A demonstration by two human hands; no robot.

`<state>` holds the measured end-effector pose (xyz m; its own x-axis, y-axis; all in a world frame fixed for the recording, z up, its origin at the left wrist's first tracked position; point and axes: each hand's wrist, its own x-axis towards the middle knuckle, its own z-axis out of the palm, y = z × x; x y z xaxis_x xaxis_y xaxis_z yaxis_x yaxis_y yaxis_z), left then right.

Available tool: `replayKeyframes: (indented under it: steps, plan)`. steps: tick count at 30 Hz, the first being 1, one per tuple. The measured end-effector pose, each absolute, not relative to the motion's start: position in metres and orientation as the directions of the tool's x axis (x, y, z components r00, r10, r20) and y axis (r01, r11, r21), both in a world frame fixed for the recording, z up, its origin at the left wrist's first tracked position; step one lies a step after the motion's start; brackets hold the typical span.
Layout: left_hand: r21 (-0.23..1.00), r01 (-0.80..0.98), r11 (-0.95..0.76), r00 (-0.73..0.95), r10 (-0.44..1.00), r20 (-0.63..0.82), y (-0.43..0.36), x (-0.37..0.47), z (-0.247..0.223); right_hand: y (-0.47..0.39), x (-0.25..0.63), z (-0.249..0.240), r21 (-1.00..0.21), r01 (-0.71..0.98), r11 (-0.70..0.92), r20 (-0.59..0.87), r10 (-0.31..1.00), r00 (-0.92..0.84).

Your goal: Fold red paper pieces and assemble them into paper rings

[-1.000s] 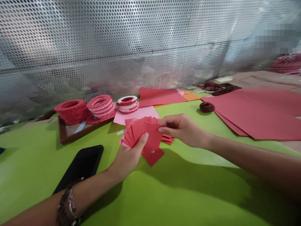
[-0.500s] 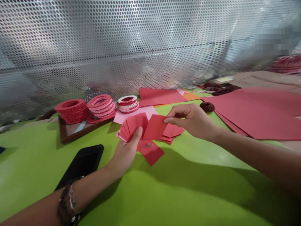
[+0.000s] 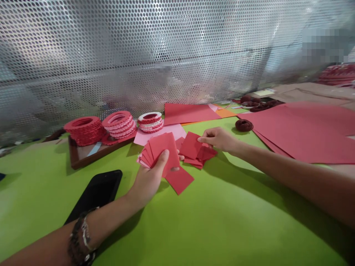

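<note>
My left hand [image 3: 149, 179] grips a fanned stack of red and pink paper pieces [image 3: 163, 149], thumb on top and fingertips showing at the stack's right edge. Between the thumb and fingers of my right hand [image 3: 219, 139] is the corner of a single red paper square [image 3: 190, 145]. That square hangs just above or on a loose pile of red pieces [image 3: 208, 153]; whether they touch is unclear. Another red square [image 3: 180, 180] lies on the green table below the left hand's stack, which partly covers it.
A brown tray [image 3: 83, 162] holds red and pink scalloped rings [image 3: 119, 123], with white-and-red rings [image 3: 150, 123] beside it. A black phone [image 3: 95, 194] lies near my left forearm. Large red sheets [image 3: 302, 133] and dark brown yarn [image 3: 244, 125] are at the right. Behind stands perforated metal [image 3: 124, 48].
My right hand has moved slightly right and down, with a red square now over the pile. The stack in my left hand shows a full red piece on top.
</note>
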<state>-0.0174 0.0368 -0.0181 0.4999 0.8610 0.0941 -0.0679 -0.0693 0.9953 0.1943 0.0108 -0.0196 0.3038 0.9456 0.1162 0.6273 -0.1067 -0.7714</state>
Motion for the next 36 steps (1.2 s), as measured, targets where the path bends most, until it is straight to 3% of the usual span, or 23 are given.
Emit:
replayKeyframes:
  steps: [2, 4, 5, 7, 9, 10, 14, 17, 20, 22, 26, 30, 36]
  plan:
    - [0.994, -0.041, -0.097, 0.453, 0.885, 0.105, 0.037, -0.017, -0.018, 0.01, 0.194, -0.018, -0.747, 0.664, -0.038, 0.2, 0.939, 0.28]
    - [0.993, 0.019, -0.113, 0.39, 0.916, 0.097, 0.037, -0.017, -0.016, 0.006, 0.191, -0.014, -0.605, 0.78, 0.156, 0.431, 0.889, 0.156]
    - [0.992, 0.044, -0.121, 0.362, 0.927, 0.097, 0.037, -0.018, -0.016, 0.003, 0.188, -0.011, -0.444, 0.851, 0.281, 0.571, 0.821, 0.027]
    - [0.987, 0.056, -0.148, 0.318, 0.94, 0.123, 0.038, -0.018, -0.017, -0.006, 0.179, -0.005, 0.029, 0.889, 0.457, 0.721, 0.607, -0.336]
    - [0.986, 0.028, -0.166, 0.29, 0.945, 0.151, 0.04, -0.018, -0.021, -0.015, 0.17, 0.0, 0.446, 0.76, 0.473, 0.644, 0.421, -0.639]
    - [0.986, 0.005, -0.166, 0.289, 0.944, 0.158, 0.041, -0.018, -0.023, -0.019, 0.165, 0.003, 0.546, 0.709, 0.447, 0.614, 0.362, -0.701]
    - [0.988, -0.061, -0.144, 0.325, 0.933, 0.156, 0.043, -0.017, -0.027, -0.026, 0.157, 0.007, 0.698, 0.616, 0.364, 0.542, 0.294, -0.788]
    - [0.985, 0.005, -0.17, 0.263, 0.951, 0.162, 0.041, -0.017, -0.023, -0.02, 0.163, 0.003, 0.728, 0.608, 0.316, 0.485, 0.39, -0.783]
    - [0.984, 0.098, -0.149, 0.257, 0.959, 0.12, 0.037, -0.018, -0.017, -0.009, 0.175, -0.007, 0.694, 0.609, 0.383, 0.343, 0.568, -0.748]
    - [0.984, 0.117, -0.134, 0.295, 0.951, 0.095, 0.035, -0.019, -0.013, -0.005, 0.18, -0.012, 0.577, 0.66, 0.481, 0.236, 0.676, -0.698]
    - [0.979, 0.121, -0.163, 0.366, 0.924, 0.109, 0.033, -0.019, -0.008, -0.01, 0.173, -0.007, 0.109, 0.892, 0.44, 0.296, 0.842, -0.451]
    - [0.985, 0.095, -0.141, 0.454, 0.887, 0.083, 0.03, -0.017, -0.01, -0.021, 0.146, 0.002, -0.451, 0.811, 0.373, 0.376, 0.903, -0.207]
    - [0.978, 0.112, -0.177, 0.523, 0.847, 0.094, 0.026, -0.017, -0.012, -0.022, 0.129, -0.007, -0.762, 0.579, 0.29, 0.36, 0.933, 0.007]
